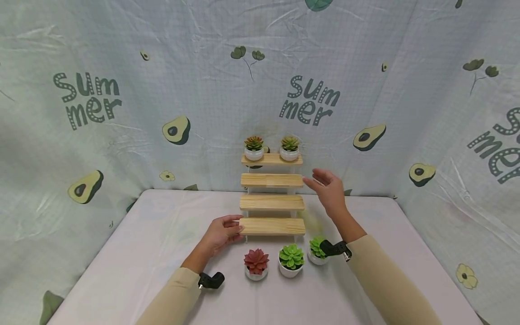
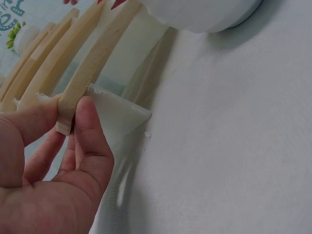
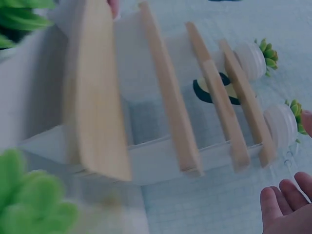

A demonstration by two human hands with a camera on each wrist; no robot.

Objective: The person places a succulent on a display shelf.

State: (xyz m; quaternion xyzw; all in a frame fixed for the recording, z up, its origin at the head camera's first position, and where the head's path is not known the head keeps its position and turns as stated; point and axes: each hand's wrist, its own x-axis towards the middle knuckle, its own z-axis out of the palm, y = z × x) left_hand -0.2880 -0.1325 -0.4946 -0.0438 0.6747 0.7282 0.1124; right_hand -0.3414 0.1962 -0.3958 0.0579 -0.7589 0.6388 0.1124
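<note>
A stepped wooden plant stand (image 1: 272, 201) with several plank shelves stands at the back of the table. Two small potted succulents (image 1: 254, 148) (image 1: 290, 148) sit on its top shelf. My left hand (image 1: 222, 234) pinches the left end of the lowest shelf (image 2: 78, 92) between thumb (image 2: 90, 129) and fingers. My right hand (image 1: 330, 189) hovers open beside the right end of the second shelf (image 1: 271, 180), touching nothing; its fingertips (image 3: 285, 202) show in the right wrist view. A red succulent (image 1: 256, 264) and two green ones (image 1: 290, 260) (image 1: 317, 250) stand in white pots before the stand.
The table carries a white cloth (image 1: 162, 253). An avocado-print "Summer" backdrop (image 1: 122, 113) closes off the back and both sides. Bare cloth lies to the left and right of the stand.
</note>
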